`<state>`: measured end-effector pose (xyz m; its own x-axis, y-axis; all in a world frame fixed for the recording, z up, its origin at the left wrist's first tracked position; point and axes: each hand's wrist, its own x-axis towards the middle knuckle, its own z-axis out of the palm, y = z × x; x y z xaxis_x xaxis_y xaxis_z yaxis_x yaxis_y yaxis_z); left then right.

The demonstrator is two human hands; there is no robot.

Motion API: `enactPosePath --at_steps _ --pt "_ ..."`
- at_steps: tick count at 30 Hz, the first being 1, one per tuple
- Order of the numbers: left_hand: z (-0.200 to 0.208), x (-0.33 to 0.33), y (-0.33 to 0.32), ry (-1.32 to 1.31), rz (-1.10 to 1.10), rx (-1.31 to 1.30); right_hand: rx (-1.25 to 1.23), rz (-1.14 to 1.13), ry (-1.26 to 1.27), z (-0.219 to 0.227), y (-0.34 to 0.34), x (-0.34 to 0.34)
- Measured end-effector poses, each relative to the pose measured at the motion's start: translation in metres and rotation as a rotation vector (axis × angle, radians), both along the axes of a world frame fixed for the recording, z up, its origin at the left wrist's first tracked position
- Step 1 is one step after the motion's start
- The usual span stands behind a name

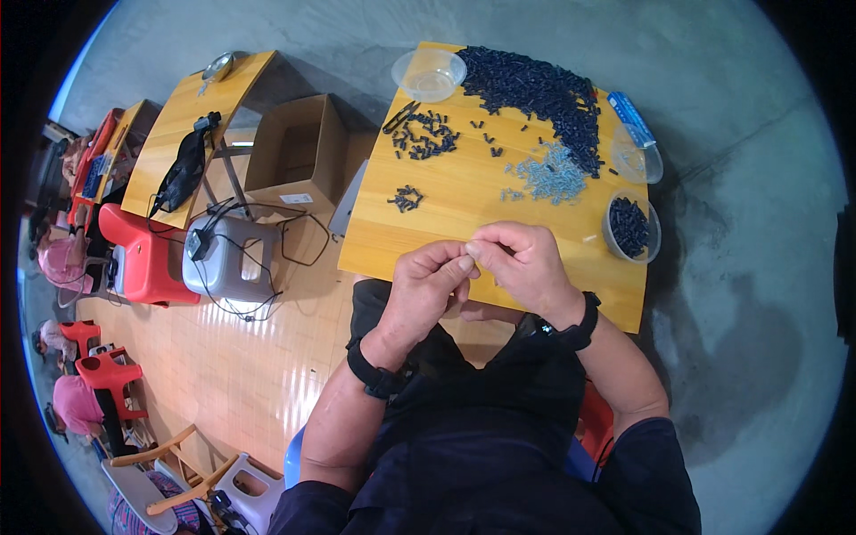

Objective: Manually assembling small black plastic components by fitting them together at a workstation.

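My left hand [426,283] and my right hand [526,266] meet over the near edge of a wooden table [401,236]. Thumbs and fingertips of both are pinched together, touching each other. Whatever sits between them is too small or too covered to make out. Beyond the hands lies a heap of small light blue-grey pieces [553,174]. A large heap of short black pieces [535,85] spreads along the far side. Smaller clusters of black pieces [426,138] are on the left. To the right of my right hand, a see-through tub [654,234] contains black pieces.
At the table's far left corner stands a see-through bowl [430,78], near a black hand tool [401,117]. A blue box [631,119] rests by the right edge, over another see-through container [644,166]. Leftward are a cardboard box [299,156], a grey stool [230,259] with cables, and seated people.
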<state>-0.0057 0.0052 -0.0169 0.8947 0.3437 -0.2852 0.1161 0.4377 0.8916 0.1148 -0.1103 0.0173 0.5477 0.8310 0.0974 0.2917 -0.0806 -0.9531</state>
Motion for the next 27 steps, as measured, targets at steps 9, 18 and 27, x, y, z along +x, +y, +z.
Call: enactPosePath --at_steps 9,18,27 --pt "0.004 0.003 0.000 -0.108 0.047 -0.103 0.018 0.004 0.285 -0.010 -0.010 0.005" --pt "-0.001 0.006 0.003 -0.097 0.003 -0.055 0.149 0.050 0.230 -0.007 -0.011 0.002" --pt "-0.002 0.008 0.000 -0.067 0.034 -0.108 0.202 0.060 -0.117 -0.018 -0.008 0.007"
